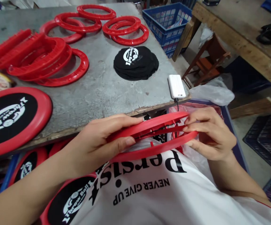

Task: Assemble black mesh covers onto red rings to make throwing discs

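Observation:
Both hands hold a pair of red plastic rings [149, 137] stacked face to face, just below the grey table's [98, 90] front edge and above my white printed shirt. My left hand [98, 143] grips their left side, thumb underneath and fingers over the top. My right hand [208, 131] pinches the right side with its fingertips closed on the rims. A pile of black printed fabric covers [135, 62] lies on the table behind the hands.
Several loose red rings [62, 62] cover the table's far left and back. A finished red disc with a black cover [11, 118] lies at left, more of them [69, 200] below the table. A white power bank [176, 86] sits by the table corner. Blue crate [168, 22], wooden bench at right.

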`<act>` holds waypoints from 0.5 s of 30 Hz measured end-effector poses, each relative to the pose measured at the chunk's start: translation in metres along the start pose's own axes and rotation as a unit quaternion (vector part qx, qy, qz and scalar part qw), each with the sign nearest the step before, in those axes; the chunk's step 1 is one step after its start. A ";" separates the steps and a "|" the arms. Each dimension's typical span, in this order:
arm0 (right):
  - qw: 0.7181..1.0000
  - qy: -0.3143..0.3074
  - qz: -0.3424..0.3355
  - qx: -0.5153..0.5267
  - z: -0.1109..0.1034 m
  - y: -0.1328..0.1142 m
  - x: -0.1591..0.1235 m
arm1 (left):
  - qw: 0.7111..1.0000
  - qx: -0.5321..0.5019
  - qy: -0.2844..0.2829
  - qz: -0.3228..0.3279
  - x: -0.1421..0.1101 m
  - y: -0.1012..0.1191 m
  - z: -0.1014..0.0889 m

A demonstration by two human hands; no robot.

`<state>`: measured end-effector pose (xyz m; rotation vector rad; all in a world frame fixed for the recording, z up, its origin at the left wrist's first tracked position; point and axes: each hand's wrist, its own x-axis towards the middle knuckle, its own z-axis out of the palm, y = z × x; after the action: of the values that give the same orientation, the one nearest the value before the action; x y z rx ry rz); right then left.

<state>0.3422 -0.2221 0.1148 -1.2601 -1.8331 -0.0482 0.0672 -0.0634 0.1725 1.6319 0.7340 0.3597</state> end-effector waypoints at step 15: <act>0.993 0.030 -0.079 -0.081 0.018 0.001 -0.011 | 0.965 0.139 -0.111 0.193 -0.008 -0.018 0.004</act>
<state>0.3329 -0.2213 0.0956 -1.2055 -1.9032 -0.3244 0.0585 -0.0706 0.1555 2.0492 0.3014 0.3519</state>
